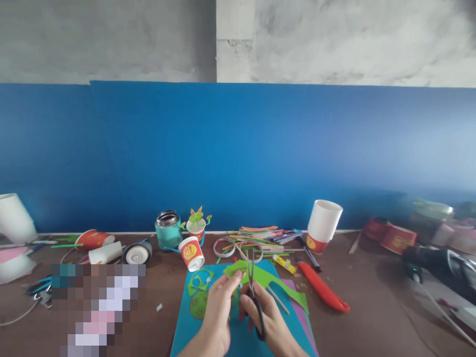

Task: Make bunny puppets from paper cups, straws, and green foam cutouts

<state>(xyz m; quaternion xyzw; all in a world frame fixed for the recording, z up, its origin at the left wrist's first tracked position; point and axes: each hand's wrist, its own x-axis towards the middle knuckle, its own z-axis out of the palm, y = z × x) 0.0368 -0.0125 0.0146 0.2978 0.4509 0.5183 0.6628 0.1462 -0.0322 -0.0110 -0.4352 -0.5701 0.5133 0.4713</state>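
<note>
My left hand [221, 305] pinches the edge of a piece of green paper [288, 282], thumb on top. In my right hand [269, 317] is a pair of scissors [251, 275], its black handles round my fingers and its blades pointing away from me beside the green paper. Whether the blades touch the paper I cannot tell. Beneath both hands lies a blue sheet [186, 329], with a purple sheet [303, 317] showing at its right side. A green cut-out with curled lines [198, 304] rests left of my left hand, and a thin wooden stick [278, 300] lies right of my right hand.
Along the back stand a teal jar [167, 233], a paper cup [192, 254] and a stack of white cups [324, 223]. Coloured strips [260, 238], tape rolls [224, 246], a yellow glue stick [284, 264] and a red tool [323, 287] lie nearby. A blurred patch covers the left.
</note>
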